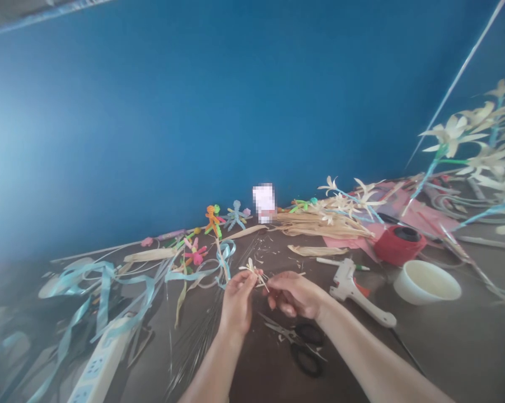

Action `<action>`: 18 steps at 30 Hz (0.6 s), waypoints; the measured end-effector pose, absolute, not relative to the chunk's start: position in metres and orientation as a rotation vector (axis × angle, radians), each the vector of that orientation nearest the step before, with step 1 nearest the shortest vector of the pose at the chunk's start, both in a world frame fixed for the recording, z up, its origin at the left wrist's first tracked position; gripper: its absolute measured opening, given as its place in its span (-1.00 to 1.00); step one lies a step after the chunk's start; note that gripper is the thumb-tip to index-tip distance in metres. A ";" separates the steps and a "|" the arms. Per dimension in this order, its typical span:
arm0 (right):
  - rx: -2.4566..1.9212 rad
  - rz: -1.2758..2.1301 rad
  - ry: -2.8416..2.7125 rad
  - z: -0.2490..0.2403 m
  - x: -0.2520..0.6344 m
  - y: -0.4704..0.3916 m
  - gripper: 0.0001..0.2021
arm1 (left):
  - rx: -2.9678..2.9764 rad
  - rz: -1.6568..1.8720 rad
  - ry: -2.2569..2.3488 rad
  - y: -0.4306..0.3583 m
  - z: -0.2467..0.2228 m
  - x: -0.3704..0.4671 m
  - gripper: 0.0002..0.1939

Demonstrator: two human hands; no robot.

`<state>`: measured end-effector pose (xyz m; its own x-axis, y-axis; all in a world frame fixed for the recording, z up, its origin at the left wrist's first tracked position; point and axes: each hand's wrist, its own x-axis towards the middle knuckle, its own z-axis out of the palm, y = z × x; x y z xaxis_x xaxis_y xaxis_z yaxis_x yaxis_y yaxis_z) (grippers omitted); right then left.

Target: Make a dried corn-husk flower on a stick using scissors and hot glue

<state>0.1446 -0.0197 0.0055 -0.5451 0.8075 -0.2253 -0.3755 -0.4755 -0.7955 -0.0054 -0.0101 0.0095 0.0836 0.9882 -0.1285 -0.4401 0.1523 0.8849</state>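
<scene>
Near the middle of the table, a small pale flower (251, 266) with narrow petals is pinched between the thumb and fingers of my left hand (239, 296). Thin pale stalks stick out from it toward the right. My right hand (292, 292) is just to the right, its thumb and index finger pressed together close to the stalks; whatever they hold is too small to make out. Below the hands lie black-handled scissors (307, 341), with pale scraps around the blades. A white glue gun (353, 291) rests to the right of my right hand.
A white bowl (428, 282) and red tape roll (399, 244) are at the right, below tall pale flowers (452, 134). Dried husks (323, 224) lie behind. Blue ribbon (105, 285) and a power strip (99, 361) occupy the left. Small colourful figures (213, 221) stand by the blue wall.
</scene>
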 end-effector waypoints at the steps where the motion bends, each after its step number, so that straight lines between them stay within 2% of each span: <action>1: -0.746 2.096 -0.916 0.007 0.143 -0.021 -0.74 | 0.804 1.245 0.903 -0.011 0.010 -0.005 -0.91; 11: -0.826 1.908 -0.926 0.002 0.137 -0.021 -0.83 | 0.845 1.307 0.959 -0.011 0.005 -0.003 -0.90; 18: -1.066 1.559 -0.991 0.006 0.131 -0.021 -0.86 | 0.794 1.299 0.976 -0.010 0.002 -0.001 -0.88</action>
<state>0.1311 -0.0215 0.0064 -0.1498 0.9745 -0.1673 -0.2626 -0.2023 -0.9435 -0.0011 -0.0099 0.0019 0.0022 0.9908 -0.1350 -0.4053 0.1243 0.9057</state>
